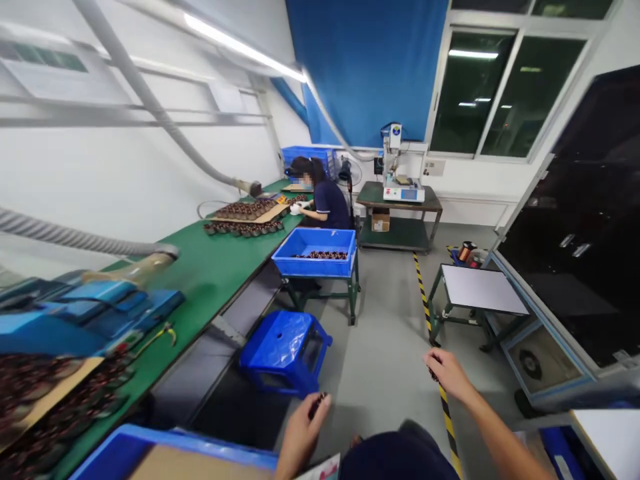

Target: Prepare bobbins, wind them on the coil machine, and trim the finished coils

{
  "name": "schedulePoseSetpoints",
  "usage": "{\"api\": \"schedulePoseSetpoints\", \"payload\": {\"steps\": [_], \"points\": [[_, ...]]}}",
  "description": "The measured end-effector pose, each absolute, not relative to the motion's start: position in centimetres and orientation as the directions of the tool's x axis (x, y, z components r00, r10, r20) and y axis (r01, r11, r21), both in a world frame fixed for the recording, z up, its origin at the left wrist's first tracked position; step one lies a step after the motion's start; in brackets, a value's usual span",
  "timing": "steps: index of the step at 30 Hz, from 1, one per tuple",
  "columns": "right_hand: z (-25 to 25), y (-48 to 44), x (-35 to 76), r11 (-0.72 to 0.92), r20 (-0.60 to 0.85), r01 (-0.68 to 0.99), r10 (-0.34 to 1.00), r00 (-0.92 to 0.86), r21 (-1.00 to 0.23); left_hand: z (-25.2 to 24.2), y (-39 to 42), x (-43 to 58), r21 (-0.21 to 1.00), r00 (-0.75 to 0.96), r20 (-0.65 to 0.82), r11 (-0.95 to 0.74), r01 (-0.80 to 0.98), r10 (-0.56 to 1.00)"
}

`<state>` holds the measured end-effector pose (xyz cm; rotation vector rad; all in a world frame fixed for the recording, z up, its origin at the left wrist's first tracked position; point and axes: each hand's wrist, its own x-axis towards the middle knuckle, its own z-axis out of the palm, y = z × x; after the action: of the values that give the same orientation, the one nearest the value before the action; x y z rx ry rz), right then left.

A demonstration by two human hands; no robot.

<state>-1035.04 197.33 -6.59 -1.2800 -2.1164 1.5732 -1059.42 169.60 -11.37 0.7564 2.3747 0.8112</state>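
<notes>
Room: workshop w/ grey floor, long green bench along left wall, blue curtain at the back, dark cabinet on right.
Left hand: low centre, fingers curled round a small dark part, pinched at the fingertips.
Right hand: out over the floor by the yellow-black floor tape, closed on sth small & dark; can't tell what it is.
Hands: well apart, each w/ its own bit.
Nearby: blue stool just ahead of left hand; blue bin w/ more dark parts further on; blue crate bottom left.
Co-worker: a person seated at far end of bench, own hands on trays.
Doing it well, my guess: keep grip snug on both parts, don't squeeze, lower them in rather than drop.
</notes>
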Motion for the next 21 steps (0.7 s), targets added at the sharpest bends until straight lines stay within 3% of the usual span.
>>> {"api": "schedulePoseSetpoints", "payload": {"steps": [5, 10, 16, 21], "points": [[-9.4, 203.6, -1042.0, -0.033, -0.416, 0.578, 0.728, -0.545, -0.816, -12.6, 174.6, -1071.2, 0.695, -0.746, -0.292, 0.669, 0.264, 0.598], [-13.3, 211.6, -1053.3, -0.04, -0.457, 0.597, 0.685, -0.567, -0.801, -17.1, 176.7, -1077.3, 0.588, -0.859, -0.377, 0.806, 0.068, 0.347], [-13.6, 222.0, -1075.6, 0.168, -0.405, 0.534, 0.479, -0.779, -0.828, -20.1, 177.1, -1082.6, 0.482, -0.903, -0.429, 0.843, -0.237, -0.009], [-13.1, 223.1, -1094.6, 0.369, -0.365, 0.447, 0.272, -0.89, -0.815, -20.7, 175.9, -1087.5, 0.406, -0.864, -0.446, 0.808, -0.428, -0.234]]}}
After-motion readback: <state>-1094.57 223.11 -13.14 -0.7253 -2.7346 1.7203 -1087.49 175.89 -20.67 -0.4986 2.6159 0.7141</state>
